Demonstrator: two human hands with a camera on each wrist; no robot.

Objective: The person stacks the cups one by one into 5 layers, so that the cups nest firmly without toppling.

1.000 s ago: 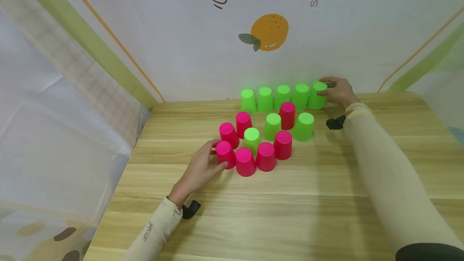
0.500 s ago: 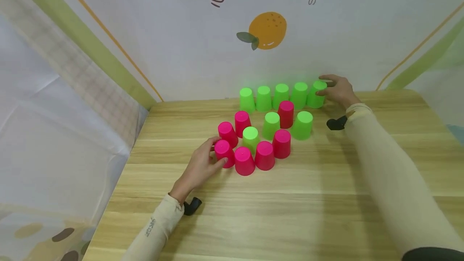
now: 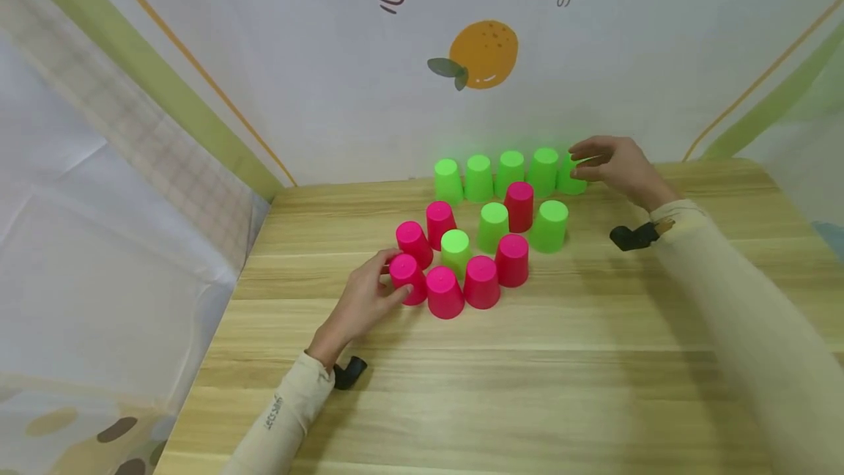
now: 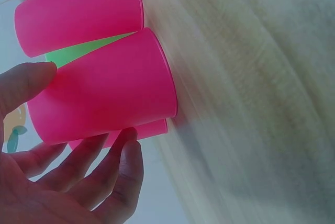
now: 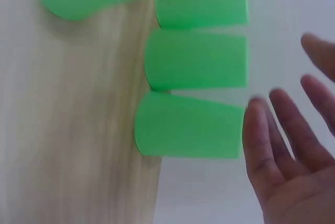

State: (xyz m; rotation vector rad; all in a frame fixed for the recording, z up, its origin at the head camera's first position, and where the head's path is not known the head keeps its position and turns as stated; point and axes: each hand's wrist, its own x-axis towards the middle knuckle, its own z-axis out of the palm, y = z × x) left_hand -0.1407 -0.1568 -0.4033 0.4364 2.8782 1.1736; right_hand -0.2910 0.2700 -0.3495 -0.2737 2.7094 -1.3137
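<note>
In the head view, the left hand (image 3: 365,295) is partly closed round a pink cup (image 3: 407,281), thumb on the near side and fingers on the far side, and the cup stands upside down on the tabletop (image 3: 475,387). That forearm slants up from the lower left in a beige sleeve (image 3: 283,409). The right hand (image 3: 620,167) is loosely spread and holds nothing; its fingers point left in front of the end green cup (image 3: 576,185), partly hiding it. The right arm reaches far forward from the lower right. Four more green cups (image 3: 479,179) complete the back row. In front of them stand three other green cups (image 3: 493,228) and six other pink cups (image 3: 482,282), all upside down.

In the left wrist view, the thumb rests against one side of the held pink cup and bent fingers touch the opposite side. Another pink cup is close by on the thumb side, with green showing through the gap between them.

In the right wrist view, the fingers are nearly straight and apart, palm facing the camera. One fingertip is just beside a green cup's narrow end; whether it touches, I cannot tell.
</note>
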